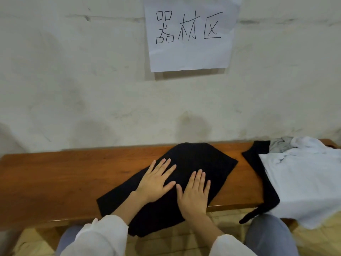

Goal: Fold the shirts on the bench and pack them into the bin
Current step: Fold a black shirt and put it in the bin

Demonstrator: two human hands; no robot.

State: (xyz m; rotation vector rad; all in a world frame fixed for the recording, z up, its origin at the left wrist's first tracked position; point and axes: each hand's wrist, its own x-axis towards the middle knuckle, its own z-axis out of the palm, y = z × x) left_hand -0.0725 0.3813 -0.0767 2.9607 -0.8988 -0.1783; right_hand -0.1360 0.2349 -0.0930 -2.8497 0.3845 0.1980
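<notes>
Head view, looking down and forward, gives us a long wooden bench (55, 172) set against a pale, scuffed wall (73, 80). We see a black shirt (203, 163) lying near the middle of the bench, folded into a long slanted band. Its far end reaches the back of the seat by the wall, and its near end hangs over the front edge toward the person's lap.

Both hands lie flat on this shirt. We find the left hand (155, 183) palm down with its fingers straight and spread, pointing up and to the right. The right hand (194, 193) lies just beside it, palm down, fingers straight and close together. The two thumbs nearly meet. Neither hand grasps any cloth; both simply press on the fabric. White sleeves (103, 235) cover both forearms.

At the bench's right end we see a loose pile of clothes, well apart from the hands. A white shirt (299, 182) lies on top and droops over the front edge. A black garment (262, 174) shows under its left side, one end dangling below the seat. A grey garment (278, 146) peeks out at the back.

On the wall above, we note a paper sign (190, 34) with handwritten characters.
</notes>
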